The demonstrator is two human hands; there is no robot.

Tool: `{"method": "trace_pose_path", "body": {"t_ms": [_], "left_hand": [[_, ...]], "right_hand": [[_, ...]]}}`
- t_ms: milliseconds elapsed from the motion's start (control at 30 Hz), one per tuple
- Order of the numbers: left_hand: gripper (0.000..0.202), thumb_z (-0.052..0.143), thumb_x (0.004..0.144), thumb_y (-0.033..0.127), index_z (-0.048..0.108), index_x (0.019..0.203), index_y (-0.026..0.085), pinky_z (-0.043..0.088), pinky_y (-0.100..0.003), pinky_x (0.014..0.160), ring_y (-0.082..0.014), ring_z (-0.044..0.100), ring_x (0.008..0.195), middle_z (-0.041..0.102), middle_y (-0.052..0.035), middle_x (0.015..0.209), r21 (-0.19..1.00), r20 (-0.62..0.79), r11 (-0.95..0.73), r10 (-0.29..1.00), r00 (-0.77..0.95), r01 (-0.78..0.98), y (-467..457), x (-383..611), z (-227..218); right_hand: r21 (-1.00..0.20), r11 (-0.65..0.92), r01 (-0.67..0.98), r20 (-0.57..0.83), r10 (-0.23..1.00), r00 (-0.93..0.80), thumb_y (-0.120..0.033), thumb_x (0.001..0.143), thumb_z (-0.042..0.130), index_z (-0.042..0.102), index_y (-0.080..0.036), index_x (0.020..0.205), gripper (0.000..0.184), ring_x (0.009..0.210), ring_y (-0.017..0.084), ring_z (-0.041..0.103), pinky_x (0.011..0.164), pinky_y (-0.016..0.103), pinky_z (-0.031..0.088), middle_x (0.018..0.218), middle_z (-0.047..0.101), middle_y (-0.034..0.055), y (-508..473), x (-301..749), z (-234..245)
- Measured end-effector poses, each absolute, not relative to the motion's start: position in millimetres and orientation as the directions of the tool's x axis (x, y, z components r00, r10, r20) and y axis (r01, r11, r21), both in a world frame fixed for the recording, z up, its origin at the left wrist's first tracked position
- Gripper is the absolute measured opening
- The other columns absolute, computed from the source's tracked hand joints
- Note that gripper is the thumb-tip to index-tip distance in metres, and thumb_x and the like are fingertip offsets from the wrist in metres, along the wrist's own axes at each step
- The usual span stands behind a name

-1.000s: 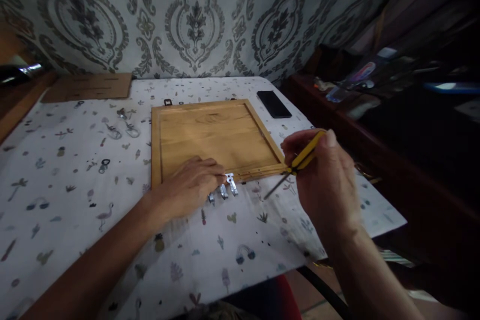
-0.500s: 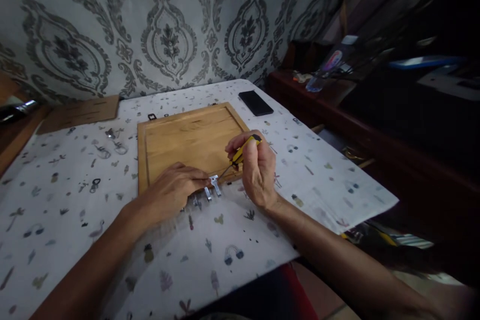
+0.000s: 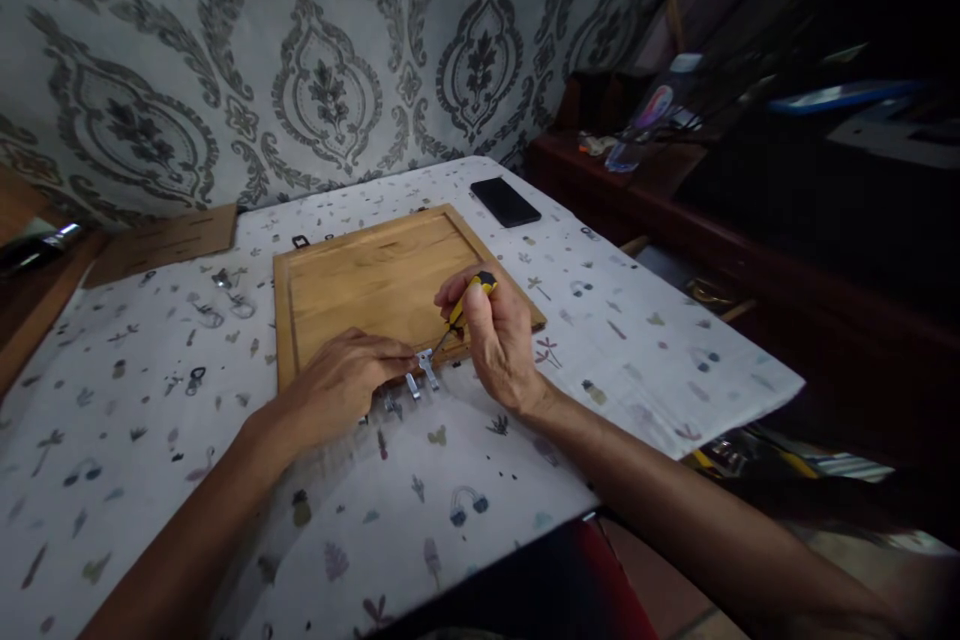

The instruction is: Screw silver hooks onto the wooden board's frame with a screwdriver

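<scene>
A square wooden frame (image 3: 375,270) lies flat on the patterned tablecloth. Small metal hooks (image 3: 420,372) stick out from its near edge. My left hand (image 3: 341,385) rests on that edge with its fingers pressed down beside the hooks. My right hand (image 3: 491,335) is closed on a yellow-handled screwdriver (image 3: 466,305), whose tip points at the rightmost hook.
A black phone (image 3: 504,201) lies on the table (image 3: 637,360) beyond the frame. A brown board (image 3: 169,235) sits at the back left, and small metal fittings (image 3: 217,295) are scattered left of the frame. A dark wooden shelf with clutter runs along the right.
My right hand has moved left with the screwdriver, from beyond the frame's right corner to the hooks. The camera has shifted, so the frame now sits lower left. My left hand has stayed put.
</scene>
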State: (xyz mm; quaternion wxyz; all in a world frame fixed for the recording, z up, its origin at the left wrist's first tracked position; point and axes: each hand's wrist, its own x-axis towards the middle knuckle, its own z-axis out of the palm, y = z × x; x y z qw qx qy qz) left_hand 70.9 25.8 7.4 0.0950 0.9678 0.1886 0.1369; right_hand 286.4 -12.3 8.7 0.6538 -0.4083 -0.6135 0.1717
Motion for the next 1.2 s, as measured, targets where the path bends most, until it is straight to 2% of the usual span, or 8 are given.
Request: {"method": "trace_pose_path", "body": {"t_ms": [267, 500, 733, 900, 1000, 1133, 1200], "left_hand": [[0.043, 0.054, 0.096, 0.004, 0.078, 0.125, 0.024, 0.060, -0.038, 0.104, -0.0237, 0.075, 0.119, 0.078, -0.0060, 0.130, 0.285, 0.222, -0.897, 0.405, 0.887, 0.338, 26.3, 71.9, 8.9], [0.054, 0.052, 0.087, -0.007, 0.079, 0.122, 0.023, 0.060, -0.035, 0.106, -0.0216, 0.075, 0.119, 0.077, -0.0045, 0.130, 0.304, 0.211, -0.883, 0.428, 0.879, 0.357, 24.0, 73.8, 11.8], [0.061, 0.048, 0.081, -0.011, 0.079, 0.120, 0.024, 0.057, -0.033, 0.108, -0.0195, 0.074, 0.117, 0.078, -0.0018, 0.126, 0.428, 0.166, -0.819, 0.486, 0.858, 0.382, 24.3, 75.2, 17.8], [0.050, 0.049, 0.091, -0.004, 0.078, 0.120, 0.024, 0.059, -0.031, 0.096, -0.0188, 0.074, 0.107, 0.078, -0.0021, 0.117, 0.549, 0.175, -0.740, 0.556, 0.812, 0.388, 23.3, 76.8, 20.2], [0.046, 0.048, 0.094, -0.001, 0.079, 0.116, 0.024, 0.059, -0.033, 0.097, -0.0206, 0.073, 0.109, 0.077, -0.0030, 0.119, 0.544, 0.192, -0.732, 0.584, 0.789, 0.409, 23.1, 76.1, 21.3], [0.058, 0.044, 0.081, -0.009, 0.079, 0.118, 0.020, 0.059, -0.037, 0.100, -0.0236, 0.073, 0.115, 0.077, -0.0047, 0.126, 0.493, 0.212, -0.705, 0.665, 0.716, 0.510, 23.8, 73.6, 25.3], [0.061, 0.043, 0.079, -0.010, 0.078, 0.120, 0.019, 0.060, -0.037, 0.101, -0.0235, 0.073, 0.115, 0.077, -0.0043, 0.125, 0.473, 0.237, -0.698, 0.689, 0.685, 0.538, 24.6, 72.0, 28.8]], "right_hand": [[-0.752, 0.578, 0.318, 0.641, 0.754, 0.147, -0.064, 0.108, 0.037, 0.057, -0.023, 0.086, 0.050, 0.067, 0.014, 0.058, 0.063, 0.029, 0.049, 0.076, 0.060, 0.0005, -14.3, 285.6, 12.6], [-0.685, 0.615, 0.389, 0.685, 0.726, 0.058, -0.060, 0.110, 0.034, 0.056, -0.023, 0.083, 0.051, 0.066, 0.014, 0.056, 0.061, 0.029, 0.048, 0.075, 0.058, 0.0006, -14.7, 284.4, 14.7], [-0.695, 0.612, 0.377, 0.688, 0.719, 0.101, -0.059, 0.110, 0.038, 0.058, -0.023, 0.086, 0.047, 0.067, 0.014, 0.057, 0.061, 0.030, 0.047, 0.077, 0.061, 0.0009, -14.3, 283.7, 11.6], [-0.745, 0.585, 0.320, 0.646, 0.753, 0.128, -0.059, 0.109, 0.041, 0.059, -0.024, 0.087, 0.046, 0.064, 0.014, 0.053, 0.057, 0.030, 0.045, 0.079, 0.061, 0.0009, -14.9, 283.5, 8.6], [-0.739, 0.586, 0.333, 0.650, 0.750, 0.123, -0.060, 0.108, 0.041, 0.060, -0.023, 0.086, 0.047, 0.062, 0.014, 0.052, 0.054, 0.029, 0.043, 0.078, 0.060, 0.0013, -15.5, 282.9, 7.7], [-0.718, 0.614, 0.327, 0.678, 0.724, 0.130, -0.058, 0.109, 0.042, 0.059, -0.023, 0.086, 0.045, 0.059, 0.013, 0.049, 0.052, 0.028, 0.041, 0.078, 0.059, 0.0010, -15.6, 282.2, 6.5], [-0.726, 0.605, 0.328, 0.671, 0.727, 0.144, -0.059, 0.109, 0.042, 0.058, -0.023, 0.085, 0.046, 0.057, 0.013, 0.048, 0.051, 0.028, 0.041, 0.078, 0.059, 0.0010, -15.6, 281.4, 6.3]]}}
